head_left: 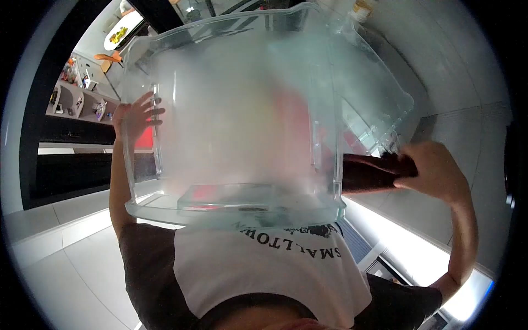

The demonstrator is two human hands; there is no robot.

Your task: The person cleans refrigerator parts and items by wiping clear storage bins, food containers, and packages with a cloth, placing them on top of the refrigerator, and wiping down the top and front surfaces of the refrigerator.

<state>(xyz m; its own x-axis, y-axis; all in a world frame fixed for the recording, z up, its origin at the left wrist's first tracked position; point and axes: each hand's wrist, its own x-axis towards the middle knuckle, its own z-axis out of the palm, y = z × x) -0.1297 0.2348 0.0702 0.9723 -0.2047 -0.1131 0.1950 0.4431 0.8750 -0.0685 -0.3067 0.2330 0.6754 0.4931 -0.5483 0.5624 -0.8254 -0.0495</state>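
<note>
A large, clear and partly frosted plastic bin (231, 126) fills the middle of the view, close to the camera and in front of my chest. My left hand (144, 114) grips its left side wall, with the fingers seen around the edge. My right hand (437, 171), out to the right, is closed on a dark reddish-brown, soft-looking item (368, 173). The bin covers part of that item, and I cannot make out its kind. A second clear plastic piece (379, 82) shows behind the bin at the upper right, close to my right hand.
Shelves with small things (82, 104) stand at the left, beyond a dark frame (33, 110). Farther back are a white table (124, 30) and an orange chair (107, 58). A grey wall (462, 71) is at the right. A bottle (361, 10) shows at the top.
</note>
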